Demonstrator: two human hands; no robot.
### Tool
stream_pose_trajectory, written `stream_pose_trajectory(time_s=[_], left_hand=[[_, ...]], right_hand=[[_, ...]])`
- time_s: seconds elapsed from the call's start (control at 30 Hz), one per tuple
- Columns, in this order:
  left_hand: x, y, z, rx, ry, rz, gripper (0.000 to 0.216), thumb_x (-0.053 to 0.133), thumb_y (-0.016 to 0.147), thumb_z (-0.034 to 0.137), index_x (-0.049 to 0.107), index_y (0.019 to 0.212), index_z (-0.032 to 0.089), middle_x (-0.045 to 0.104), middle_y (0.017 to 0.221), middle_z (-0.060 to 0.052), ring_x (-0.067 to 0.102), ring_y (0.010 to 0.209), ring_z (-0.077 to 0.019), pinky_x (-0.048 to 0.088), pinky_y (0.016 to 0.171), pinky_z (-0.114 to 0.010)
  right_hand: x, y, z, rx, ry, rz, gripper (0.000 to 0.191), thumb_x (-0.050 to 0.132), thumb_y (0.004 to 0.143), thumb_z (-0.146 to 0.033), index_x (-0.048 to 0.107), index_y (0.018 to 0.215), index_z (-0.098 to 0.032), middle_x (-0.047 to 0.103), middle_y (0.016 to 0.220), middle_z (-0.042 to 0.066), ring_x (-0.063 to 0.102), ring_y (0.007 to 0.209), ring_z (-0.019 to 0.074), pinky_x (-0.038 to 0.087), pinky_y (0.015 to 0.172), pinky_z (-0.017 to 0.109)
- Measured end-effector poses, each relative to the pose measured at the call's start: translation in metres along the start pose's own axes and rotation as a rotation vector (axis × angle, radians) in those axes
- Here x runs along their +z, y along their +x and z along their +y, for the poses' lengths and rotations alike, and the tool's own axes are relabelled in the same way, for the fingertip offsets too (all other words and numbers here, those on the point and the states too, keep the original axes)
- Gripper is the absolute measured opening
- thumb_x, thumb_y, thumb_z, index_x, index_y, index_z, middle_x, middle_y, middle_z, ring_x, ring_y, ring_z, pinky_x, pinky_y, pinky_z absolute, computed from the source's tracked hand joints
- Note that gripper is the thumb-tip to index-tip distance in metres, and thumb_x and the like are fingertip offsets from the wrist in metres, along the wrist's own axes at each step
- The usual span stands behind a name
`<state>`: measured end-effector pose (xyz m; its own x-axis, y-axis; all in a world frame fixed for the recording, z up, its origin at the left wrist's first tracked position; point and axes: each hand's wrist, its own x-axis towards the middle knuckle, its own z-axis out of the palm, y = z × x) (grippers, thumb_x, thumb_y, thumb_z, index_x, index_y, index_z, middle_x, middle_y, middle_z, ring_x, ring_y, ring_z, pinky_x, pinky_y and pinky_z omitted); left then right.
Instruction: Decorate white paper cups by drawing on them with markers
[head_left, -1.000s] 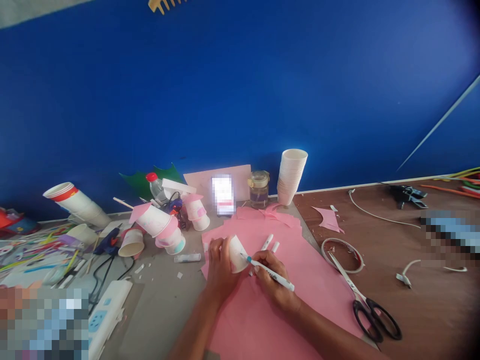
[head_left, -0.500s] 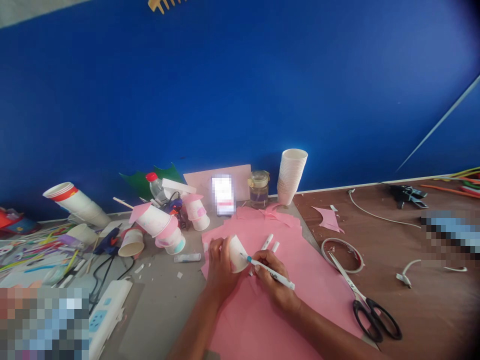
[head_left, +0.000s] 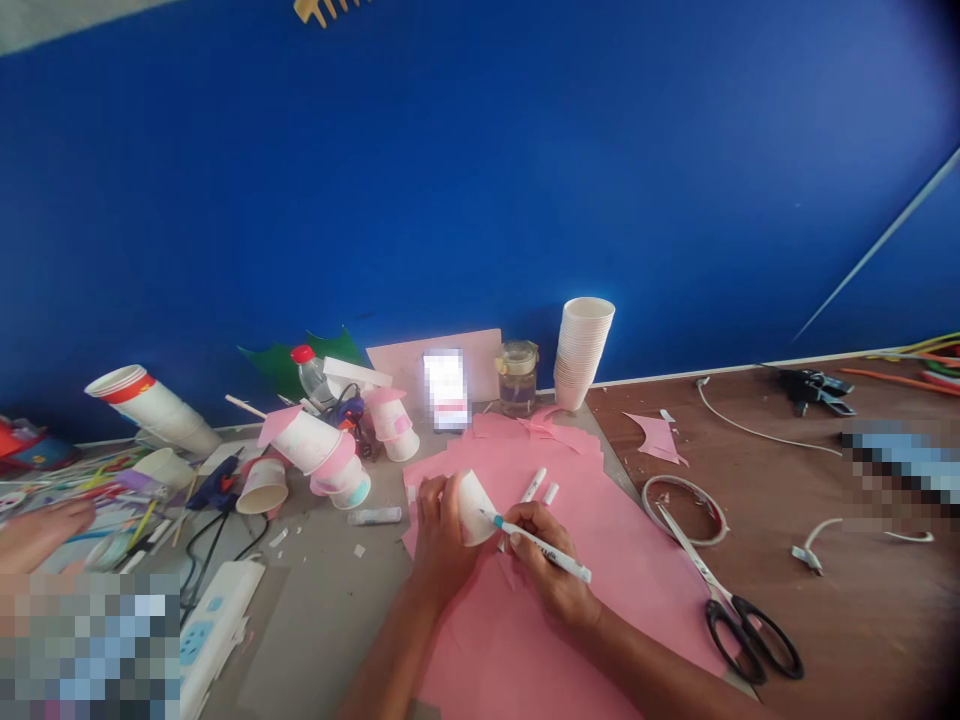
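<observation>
My left hand [head_left: 441, 530] is wrapped round a white paper cup [head_left: 474, 508], which lies tilted on its side above pink paper [head_left: 555, 640]. In my right hand [head_left: 551, 560] is a white marker pen [head_left: 547, 550] with a blue-green tip end. The tip meets the cup's side, or comes very close to it; which of the two I cannot tell. Just behind my right hand, another white marker [head_left: 534, 485] and a white cap [head_left: 550, 493] lie on the pink paper. My left palm hides part of the cup.
Scissors [head_left: 731, 610] and a tape roll [head_left: 684, 510] lie to the right. Stacked cups [head_left: 583, 350] and a lidded jar [head_left: 517, 380] stand behind. Joined pink-and-white cups [head_left: 307, 445] and a power strip [head_left: 214, 630] are on the left. Another person's hand [head_left: 45, 530] reaches in there.
Another person's hand has come into view at the left edge, over the clutter. My hands, the cup and the marker have hardly moved.
</observation>
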<state>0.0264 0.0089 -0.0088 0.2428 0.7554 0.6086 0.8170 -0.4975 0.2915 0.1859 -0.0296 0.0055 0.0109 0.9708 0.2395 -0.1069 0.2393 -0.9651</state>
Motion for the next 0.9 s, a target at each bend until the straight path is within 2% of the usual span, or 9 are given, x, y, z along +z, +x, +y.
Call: stream_pose_trajectory(time_s=[0.13,0.43,0.7,0.9], left_hand=[[0.0002,-0.0003,-0.0011,-0.007,-0.004,-0.005,0.067,0.06,0.082,0.04,0.031,0.138,0.018,0.046,0.121,-0.018,0.045,0.121,-0.0329,0.042,0.1,-0.058],[-0.0008,0.0,0.0002,-0.008,-0.001,-0.013,0.06,0.055,0.086,0.034,0.03,0.137,0.017,0.042,0.124,-0.019,0.043,0.123,-0.0319,0.043,0.1,-0.057],[0.0043,-0.0055,-0.0029,0.004,0.014,0.001,0.072,0.059,0.083,0.034,0.022,0.141,0.013,0.041,0.127,-0.021,0.038,0.127,-0.0347,0.039,0.103,-0.059],[0.0064,-0.0064,-0.0035,0.014,0.011,0.02,0.073,0.057,0.085,0.036,0.018,0.143,0.015,0.041,0.129,-0.021,0.039,0.127,-0.0352,0.039,0.102,-0.061]], right_hand=[[0.0008,-0.0004,0.0022,0.007,0.008,0.025,0.025,0.052,0.089,-0.044,0.055,0.083,-0.02,0.054,0.064,-0.001,0.047,0.055,0.0137,0.039,0.05,0.026],[0.0005,-0.0026,0.0034,-0.041,0.038,-0.017,0.021,0.049,0.091,-0.04,0.055,0.086,-0.021,0.051,0.064,-0.001,0.045,0.057,0.014,0.038,0.052,0.027],[0.0026,-0.0043,0.0056,-0.089,0.002,-0.065,0.016,0.049,0.092,-0.037,0.054,0.089,-0.021,0.048,0.063,-0.003,0.039,0.051,0.0116,0.035,0.048,0.025],[0.0029,-0.0036,0.0088,-0.101,-0.037,-0.027,0.015,0.05,0.091,-0.035,0.055,0.091,-0.021,0.053,0.068,-0.001,0.045,0.055,0.0128,0.038,0.05,0.025]])
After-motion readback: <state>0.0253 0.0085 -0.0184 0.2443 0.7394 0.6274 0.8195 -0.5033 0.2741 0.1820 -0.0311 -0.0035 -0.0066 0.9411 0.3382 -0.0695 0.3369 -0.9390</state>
